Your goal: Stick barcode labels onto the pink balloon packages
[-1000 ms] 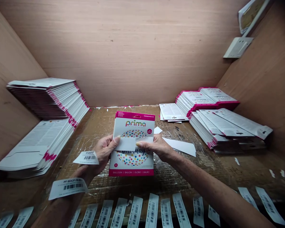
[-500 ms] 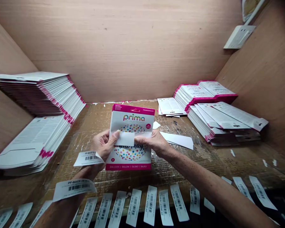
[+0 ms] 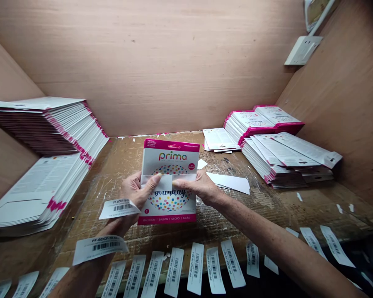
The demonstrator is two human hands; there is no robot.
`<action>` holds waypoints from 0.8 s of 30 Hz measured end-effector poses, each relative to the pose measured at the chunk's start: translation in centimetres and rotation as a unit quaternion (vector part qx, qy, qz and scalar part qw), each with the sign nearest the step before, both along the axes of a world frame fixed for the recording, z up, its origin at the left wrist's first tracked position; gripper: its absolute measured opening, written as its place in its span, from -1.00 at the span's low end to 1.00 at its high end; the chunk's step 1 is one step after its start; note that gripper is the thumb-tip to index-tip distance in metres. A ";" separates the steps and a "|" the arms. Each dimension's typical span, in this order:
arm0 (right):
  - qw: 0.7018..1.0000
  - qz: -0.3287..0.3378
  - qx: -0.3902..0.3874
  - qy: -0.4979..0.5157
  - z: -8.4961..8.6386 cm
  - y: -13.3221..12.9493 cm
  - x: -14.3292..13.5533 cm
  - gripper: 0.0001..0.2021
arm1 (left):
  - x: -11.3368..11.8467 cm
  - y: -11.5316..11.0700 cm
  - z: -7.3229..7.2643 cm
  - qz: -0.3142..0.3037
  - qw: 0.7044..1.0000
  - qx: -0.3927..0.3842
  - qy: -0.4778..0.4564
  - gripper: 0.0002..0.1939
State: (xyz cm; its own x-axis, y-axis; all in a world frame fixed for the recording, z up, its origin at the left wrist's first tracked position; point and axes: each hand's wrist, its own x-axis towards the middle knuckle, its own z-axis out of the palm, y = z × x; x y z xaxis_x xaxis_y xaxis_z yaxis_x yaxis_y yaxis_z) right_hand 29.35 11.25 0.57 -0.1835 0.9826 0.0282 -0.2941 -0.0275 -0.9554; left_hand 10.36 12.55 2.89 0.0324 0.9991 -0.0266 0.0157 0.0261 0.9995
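Inward along the white band (image 3: 165, 183) the left hand (image 3: 135, 191) had slid its thumb; its fingers and the right hand's (image 3: 205, 188) clamped the balloon packets (image 3: 169, 203) between them, over the desk (image 3: 107, 174), short of its far edge.

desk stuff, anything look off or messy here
The front right stack looks askew: its top packs fan out unevenly. Two barcode labels on the left arm look odd there, though perhaps placed deliberately. The worktop is scuffed, with small white scraps scattered about.
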 end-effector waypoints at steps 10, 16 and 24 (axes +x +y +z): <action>1.000 0.012 -0.012 -0.014 0.5 0.0 0.0 -0.57 | 0.2 -0.1 0.4 -0.019 0.999 -0.038 -0.028 -0.42; 1.000 0.001 -0.003 -0.027 1.3 -0.4 0.3 -0.62 | -1.0 -1.2 3.7 -0.150 0.969 -0.124 -0.150 -0.33; 0.999 0.021 0.002 -0.034 0.7 -0.4 0.5 -0.60 | -2.2 -0.7 3.3 -0.177 0.972 -0.139 -0.070 -0.47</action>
